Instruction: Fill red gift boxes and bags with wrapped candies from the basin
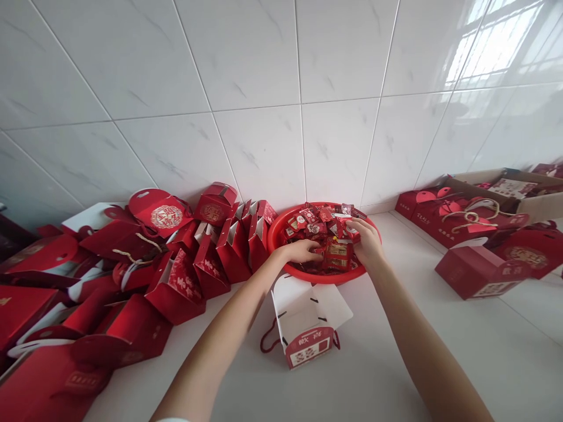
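Observation:
A round red basin [325,276] full of small red wrapped packets [338,251] stands against the tiled wall. My left hand [303,251] reaches in over its left side, fingers closed at a red packet. On the right side of the basin, my right hand [366,239] has its fingers bent round packets; what they grip is partly hidden. Just in front of the basin, between my forearms, an open box [310,347] with a white inside and a red front shows dark slots and a dark red cord handle.
Many red gift boxes [176,287] crowd the left side along the wall. At the right stand a dark red box [481,269], corded red boxes [444,225] and an open carton [541,205].

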A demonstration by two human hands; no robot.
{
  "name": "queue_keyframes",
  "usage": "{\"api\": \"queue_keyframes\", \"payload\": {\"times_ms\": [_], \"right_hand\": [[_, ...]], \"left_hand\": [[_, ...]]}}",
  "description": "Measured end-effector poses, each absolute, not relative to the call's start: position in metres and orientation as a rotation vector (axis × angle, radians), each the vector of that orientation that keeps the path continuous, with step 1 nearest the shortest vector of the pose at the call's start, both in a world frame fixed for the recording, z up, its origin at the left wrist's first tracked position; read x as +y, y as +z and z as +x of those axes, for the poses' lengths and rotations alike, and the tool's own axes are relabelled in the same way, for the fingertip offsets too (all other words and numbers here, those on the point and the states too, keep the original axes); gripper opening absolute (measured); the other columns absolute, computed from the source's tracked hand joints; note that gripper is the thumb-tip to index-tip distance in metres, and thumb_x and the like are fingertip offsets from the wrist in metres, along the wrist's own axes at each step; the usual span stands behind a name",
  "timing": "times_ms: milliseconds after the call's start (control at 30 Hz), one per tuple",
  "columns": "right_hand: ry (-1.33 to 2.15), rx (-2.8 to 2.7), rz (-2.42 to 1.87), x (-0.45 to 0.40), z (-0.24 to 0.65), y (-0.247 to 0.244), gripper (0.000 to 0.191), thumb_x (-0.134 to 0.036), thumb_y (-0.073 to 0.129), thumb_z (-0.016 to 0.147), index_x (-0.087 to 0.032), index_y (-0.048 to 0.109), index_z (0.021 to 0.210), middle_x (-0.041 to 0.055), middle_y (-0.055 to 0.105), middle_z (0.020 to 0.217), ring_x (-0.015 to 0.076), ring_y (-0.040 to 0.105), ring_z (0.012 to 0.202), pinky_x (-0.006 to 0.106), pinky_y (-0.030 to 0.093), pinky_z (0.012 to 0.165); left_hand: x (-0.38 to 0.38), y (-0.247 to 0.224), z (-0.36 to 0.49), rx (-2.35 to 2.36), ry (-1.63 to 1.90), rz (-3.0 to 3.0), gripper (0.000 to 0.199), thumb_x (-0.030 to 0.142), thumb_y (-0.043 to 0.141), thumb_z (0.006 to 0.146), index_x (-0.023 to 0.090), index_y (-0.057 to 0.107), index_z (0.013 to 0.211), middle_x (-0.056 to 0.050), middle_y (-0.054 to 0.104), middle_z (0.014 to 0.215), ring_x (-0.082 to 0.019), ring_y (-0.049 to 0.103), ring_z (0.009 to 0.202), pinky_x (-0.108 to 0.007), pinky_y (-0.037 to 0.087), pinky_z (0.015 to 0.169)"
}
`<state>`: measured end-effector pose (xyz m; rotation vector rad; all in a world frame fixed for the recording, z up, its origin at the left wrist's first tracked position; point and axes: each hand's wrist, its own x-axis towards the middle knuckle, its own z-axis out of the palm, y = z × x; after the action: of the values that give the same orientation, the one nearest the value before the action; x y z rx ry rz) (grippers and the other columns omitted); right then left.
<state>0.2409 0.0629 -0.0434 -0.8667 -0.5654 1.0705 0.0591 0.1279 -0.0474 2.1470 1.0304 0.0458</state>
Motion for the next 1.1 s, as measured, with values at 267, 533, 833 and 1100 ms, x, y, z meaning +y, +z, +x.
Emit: {"api": "queue_keyframes", "payload": {"times_ms": [267, 533, 833, 1100], "right_hand": [[1.055, -0.581, -0.857, 0.0630, 0.2412, -0.0448, 0.027, -0.029, 0.087, 0.048, -0.022, 0.067, 0.064, -0.0022, 0.068, 0.068, 0.0168, 0.062, 0.063, 0.027, 0.051, 0.054], [1.109, -0.628, -0.820, 0.0604, 0.2411, -0.0440, 0.034, -0.034, 0.091, 0.049, -0.022, 0.063, 0.063, -0.0040, 0.063, 0.065, 0.0139, 0.059, 0.060, 0.025, 0.050, 0.051], [1.082, -0.582, -0.804, 0.0609, 0.2407, -0.0422, 0.029, -0.028, 0.087, 0.051, -0.022, 0.059, 0.058, -0.0039, 0.063, 0.063, 0.0133, 0.058, 0.060, 0.025, 0.051, 0.052], [1.061, -0.529, -0.830, 0.0644, 0.2422, -0.0450, 0.029, -0.027, 0.087, 0.051, -0.023, 0.060, 0.061, -0.0036, 0.066, 0.067, 0.0159, 0.062, 0.063, 0.027, 0.052, 0.051]], "left_hand": [[0.1300, -0.0455, 0.0610, 1.137, 0.455, 2.054, 0.036, 0.026, 0.056, 0.090, 0.016, 0.068, 0.123, -0.009, 0.068, 0.132, -0.024, 0.063, 0.118, -0.031, 0.046, 0.102], [0.1319, -0.0420, 0.0568, 1.241, 0.641, 1.960, 0.031, 0.025, 0.048, 0.087, 0.015, 0.075, 0.100, -0.004, 0.075, 0.109, -0.023, 0.065, 0.108, -0.032, 0.048, 0.099], [0.1356, -0.0445, 0.0583, 1.281, 0.609, 1.987, 0.038, 0.019, 0.043, 0.084, 0.016, 0.076, 0.103, -0.004, 0.076, 0.111, -0.021, 0.066, 0.110, -0.027, 0.049, 0.099], [0.1337, -0.0454, 0.0585, 1.330, 0.504, 2.107, 0.035, 0.011, 0.045, 0.081, 0.019, 0.079, 0.079, -0.003, 0.079, 0.092, -0.023, 0.070, 0.101, -0.030, 0.051, 0.096]]}}
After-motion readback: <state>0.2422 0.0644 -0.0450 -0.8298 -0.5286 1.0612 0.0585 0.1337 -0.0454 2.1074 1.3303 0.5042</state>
